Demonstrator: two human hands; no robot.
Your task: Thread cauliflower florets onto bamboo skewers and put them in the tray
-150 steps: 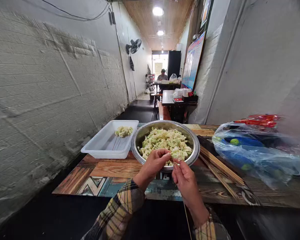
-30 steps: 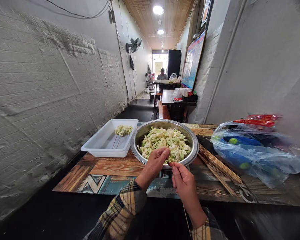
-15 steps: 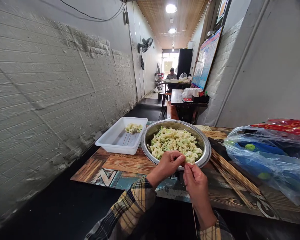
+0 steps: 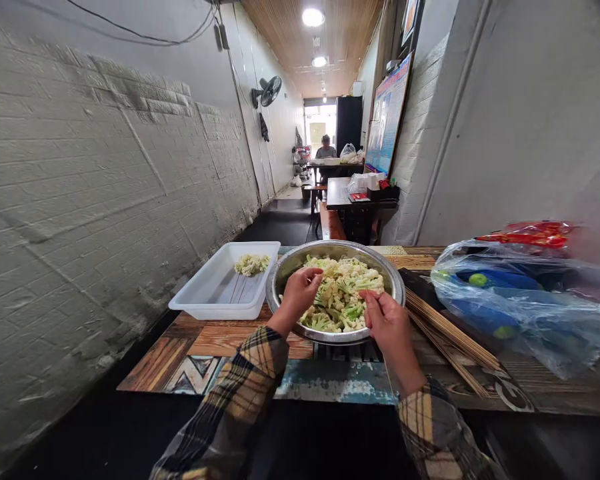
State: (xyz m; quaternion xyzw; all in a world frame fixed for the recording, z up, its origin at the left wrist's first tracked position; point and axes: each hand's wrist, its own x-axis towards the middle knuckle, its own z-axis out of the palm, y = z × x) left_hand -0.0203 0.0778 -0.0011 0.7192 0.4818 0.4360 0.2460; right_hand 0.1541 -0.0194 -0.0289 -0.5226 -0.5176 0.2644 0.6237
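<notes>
A steel bowl full of cauliflower florets stands on the patterned wooden table in front of me. My left hand reaches into the bowl's left side, fingers curled down onto the florets. My right hand is over the bowl's right rim, pinched shut, with pale florets at its fingertips. The thin stick it held earlier is hidden behind the hand. Both sleeves are yellow plaid.
A white plastic tray left of the bowl holds finished cauliflower skewers. A bundle of bamboo skewers lies right of the bowl, beside a plastic bag and a red packet. A brick wall is close on the left. A person sits far back.
Both hands have moved from the near rim forward over the bowl. My left hand has dipped into the florets, and my right hand has lifted with florets at its fingertips.
</notes>
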